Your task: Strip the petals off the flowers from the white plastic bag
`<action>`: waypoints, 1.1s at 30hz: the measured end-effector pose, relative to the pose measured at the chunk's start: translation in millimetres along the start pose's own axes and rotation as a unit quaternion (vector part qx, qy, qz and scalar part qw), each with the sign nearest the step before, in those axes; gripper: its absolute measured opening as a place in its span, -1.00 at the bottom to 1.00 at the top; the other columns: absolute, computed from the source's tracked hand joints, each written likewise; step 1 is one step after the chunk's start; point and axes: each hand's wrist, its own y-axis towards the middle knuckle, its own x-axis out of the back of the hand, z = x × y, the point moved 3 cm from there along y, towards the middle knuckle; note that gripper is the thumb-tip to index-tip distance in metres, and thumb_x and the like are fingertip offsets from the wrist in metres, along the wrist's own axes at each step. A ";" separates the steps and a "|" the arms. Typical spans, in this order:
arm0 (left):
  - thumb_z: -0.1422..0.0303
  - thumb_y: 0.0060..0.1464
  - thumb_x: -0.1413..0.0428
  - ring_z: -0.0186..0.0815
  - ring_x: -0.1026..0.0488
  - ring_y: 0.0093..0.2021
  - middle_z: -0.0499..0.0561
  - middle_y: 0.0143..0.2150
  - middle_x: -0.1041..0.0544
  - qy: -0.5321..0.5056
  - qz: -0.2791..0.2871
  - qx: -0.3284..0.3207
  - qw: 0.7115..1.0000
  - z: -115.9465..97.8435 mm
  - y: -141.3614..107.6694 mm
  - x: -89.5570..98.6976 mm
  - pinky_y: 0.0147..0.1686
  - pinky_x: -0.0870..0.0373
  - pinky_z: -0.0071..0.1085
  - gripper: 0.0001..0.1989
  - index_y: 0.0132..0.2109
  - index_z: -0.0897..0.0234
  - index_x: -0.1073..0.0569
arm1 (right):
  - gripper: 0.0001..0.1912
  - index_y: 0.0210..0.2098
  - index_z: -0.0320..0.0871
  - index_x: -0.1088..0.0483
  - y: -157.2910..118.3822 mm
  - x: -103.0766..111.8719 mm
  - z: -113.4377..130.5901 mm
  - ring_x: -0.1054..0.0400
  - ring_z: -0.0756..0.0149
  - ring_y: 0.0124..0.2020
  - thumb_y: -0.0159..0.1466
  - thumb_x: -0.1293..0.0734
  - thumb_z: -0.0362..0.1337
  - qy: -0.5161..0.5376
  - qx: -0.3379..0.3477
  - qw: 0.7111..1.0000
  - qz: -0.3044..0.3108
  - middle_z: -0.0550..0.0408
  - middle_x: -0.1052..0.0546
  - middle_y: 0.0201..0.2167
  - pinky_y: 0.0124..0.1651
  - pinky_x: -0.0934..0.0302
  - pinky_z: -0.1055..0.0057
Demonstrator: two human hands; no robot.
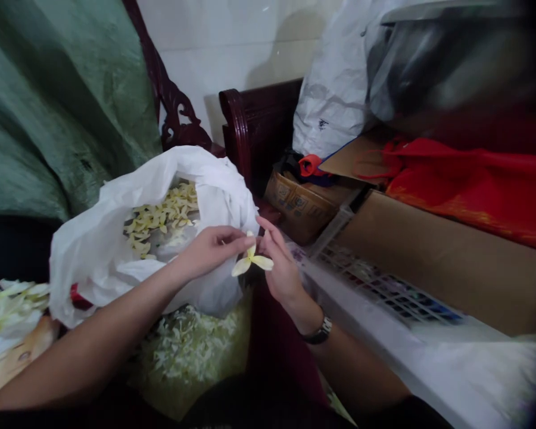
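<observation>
A pale yellow flower [251, 261] with three visible petals is pinched between the thumb and fingers of my left hand [218, 245]. My right hand [279, 262] meets it from the other side; its fingers are bent towards the flower, and its fingertips are partly hidden, so I cannot tell whether they grip it too. Just left of my hands stands a white plastic bag [107, 208], its mouth wide, with many yellowish flowers [163, 214] inside. Below my forearms lies a heap of whitish petals [192, 345].
More pale flowers [15, 304] lie at the left edge. To the right are a cardboard box [295, 202], a white plastic basket [384, 286] with a cardboard sheet [451, 256] over it, and a red bag [473, 185]. Dark carved wooden furniture [263, 113] stands behind.
</observation>
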 end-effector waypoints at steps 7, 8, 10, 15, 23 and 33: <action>0.21 0.04 -0.28 -0.36 -0.37 -0.40 -0.07 -0.44 -0.45 -0.095 -0.211 -0.003 0.973 37.7 -71.0 21.6 -0.33 -0.33 -0.40 -0.78 -0.41 0.26 -0.51 | -0.52 0.10 -0.06 -0.44 -28.9 -59.1 -36.5 -0.42 0.28 -0.36 0.29 -0.32 0.06 0.066 -0.118 0.989 0.059 0.15 -0.53 -0.40 -0.24 -0.31 0.35; 0.22 0.04 -0.26 -0.36 -0.35 -0.42 -0.09 -0.46 -0.42 -0.104 -0.247 0.005 0.963 44.2 -78.3 22.9 -0.35 -0.32 -0.40 -0.78 -0.42 0.25 -0.46 | -0.53 0.07 -0.07 -0.47 -34.9 -68.6 -44.3 -0.43 0.27 -0.31 0.29 -0.32 0.05 0.085 -0.136 0.985 0.061 0.13 -0.55 -0.35 -0.22 -0.32 0.34; 0.27 0.04 -0.23 -0.34 -0.37 -0.38 -0.09 -0.42 -0.41 -0.088 -0.320 -0.003 0.943 54.2 -92.3 23.5 -0.29 -0.36 -0.39 -0.79 -0.42 0.23 -0.38 | -0.58 0.00 -0.07 -0.51 -46.0 -86.4 -59.2 -0.46 0.23 -0.17 0.26 -0.34 0.02 0.113 -0.142 0.982 0.053 0.09 -0.58 -0.21 -0.13 -0.34 0.32; 0.45 0.01 -0.17 -0.20 -0.44 0.00 0.07 -0.10 -0.46 0.019 -0.424 -0.095 0.900 66.8 -118.1 16.9 0.04 -0.39 -0.24 -0.87 -0.33 0.21 -0.33 | -0.70 -0.09 -0.07 -0.54 -57.7 -118.8 -86.8 -0.47 0.21 -0.09 0.27 -0.38 -0.07 0.132 -0.147 0.980 0.004 0.09 -0.59 -0.19 0.02 -0.37 0.28; 0.50 0.20 0.03 -0.23 -0.40 0.30 0.17 0.15 -0.56 -0.108 -0.431 -0.076 0.893 81.4 -113.7 22.2 0.19 -0.39 -0.17 -0.85 -0.12 0.17 -0.23 | -0.57 0.12 -0.05 -0.42 -69.4 -155.5 -93.3 -0.32 0.24 0.30 0.40 -0.22 0.03 0.164 -0.184 0.968 0.041 0.08 -0.51 0.18 0.39 -0.18 0.21; 0.26 0.37 0.12 -0.17 -0.05 0.51 0.09 0.47 -0.24 -0.035 -0.309 -0.118 0.943 68.5 -117.3 10.1 0.52 0.15 -0.04 -0.54 0.32 0.18 -0.34 | -0.56 0.09 0.11 -0.50 -59.6 -142.2 -107.5 -0.10 0.26 0.45 0.32 -0.29 0.12 0.110 -0.136 0.983 0.047 0.19 -0.48 0.23 0.51 0.08 0.13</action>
